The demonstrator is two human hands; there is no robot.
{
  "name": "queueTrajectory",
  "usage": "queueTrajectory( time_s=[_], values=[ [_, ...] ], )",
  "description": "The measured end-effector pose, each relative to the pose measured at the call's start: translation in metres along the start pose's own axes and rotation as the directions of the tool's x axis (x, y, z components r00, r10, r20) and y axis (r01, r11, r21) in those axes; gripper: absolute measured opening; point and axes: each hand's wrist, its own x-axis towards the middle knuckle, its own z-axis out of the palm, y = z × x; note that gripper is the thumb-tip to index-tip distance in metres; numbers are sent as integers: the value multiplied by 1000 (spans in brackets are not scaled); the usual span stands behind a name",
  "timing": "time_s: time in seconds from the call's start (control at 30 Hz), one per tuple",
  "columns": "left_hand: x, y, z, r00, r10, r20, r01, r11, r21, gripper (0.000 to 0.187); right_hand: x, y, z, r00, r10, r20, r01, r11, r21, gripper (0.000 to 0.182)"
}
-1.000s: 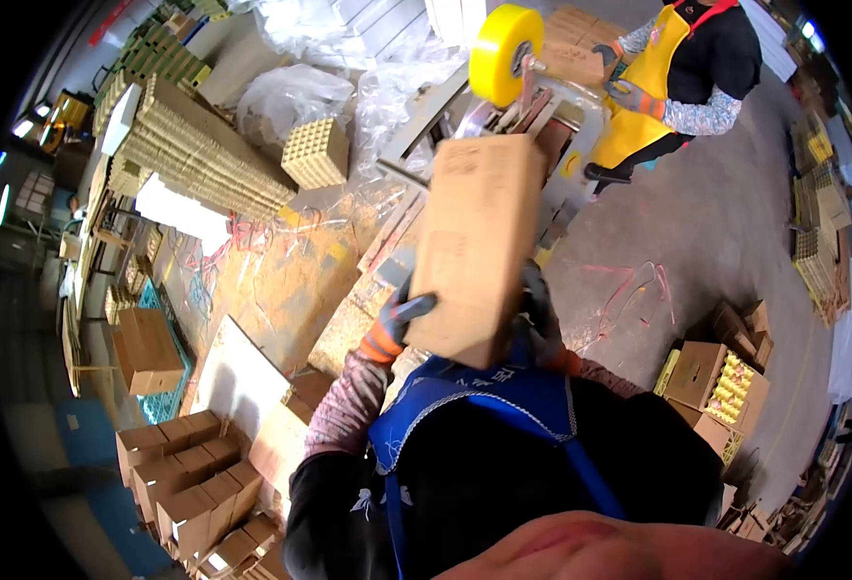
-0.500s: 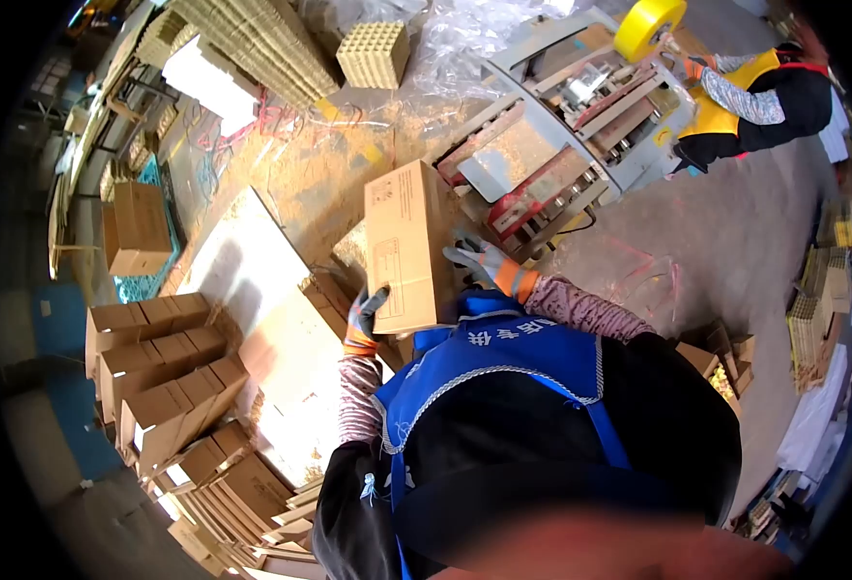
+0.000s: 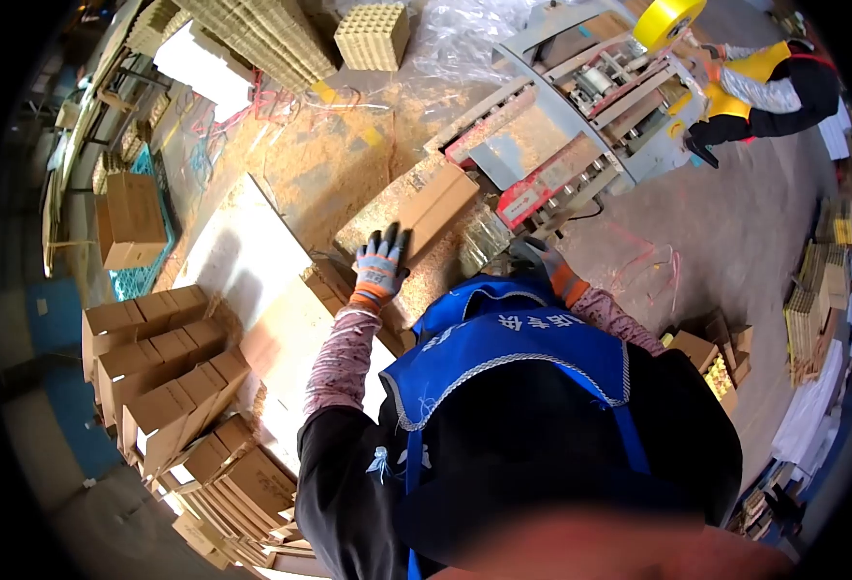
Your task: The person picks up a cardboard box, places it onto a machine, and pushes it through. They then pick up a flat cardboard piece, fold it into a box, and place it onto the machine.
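Note:
A long cardboard box (image 3: 440, 211) lies on a dusty work surface (image 3: 382, 215), its far end close to the machine (image 3: 542, 145). My left hand (image 3: 381, 263), in a grey and orange glove, rests at the near left end of the box with fingers spread. To the right of the box and apart from it is my right hand (image 3: 545, 266), its fingers dark and partly blurred beside the machine's near edge; whether they are apart or closed is unclear.
Rows of cardboard boxes (image 3: 179, 387) stand at the left beside a pale board (image 3: 242, 242). Another person (image 3: 759, 92) is at the machine's far side, near a yellow tape roll (image 3: 667, 21). Stacked egg trays (image 3: 372, 37) stand at the back. An open box (image 3: 711, 362) is at the right.
The box went from being held upright between my hands to lying on the work surface nearer the machine. My right hand moved right, off the box; my left hand now lies flatter at its end.

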Motion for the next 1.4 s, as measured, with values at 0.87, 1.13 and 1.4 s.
queueTrajectory(
  time_s=[0.87, 1.13, 1.4],
  values=[
    [57, 33, 18, 987, 135, -92, -132, 991, 38, 73, 5, -164, -60, 743, -642, 190, 517, 370, -772, 36],
    [126, 102, 54, 927, -21, -373, 2, 999, -49, 56, 77, -234, -83, 836, -495, -235, -489, -480, -728, 64],
    [97, 127, 148, 979, 18, -204, -87, 939, -333, 53, 78, -230, -130, 814, -572, -102, -247, -182, -952, 44]
  ],
)
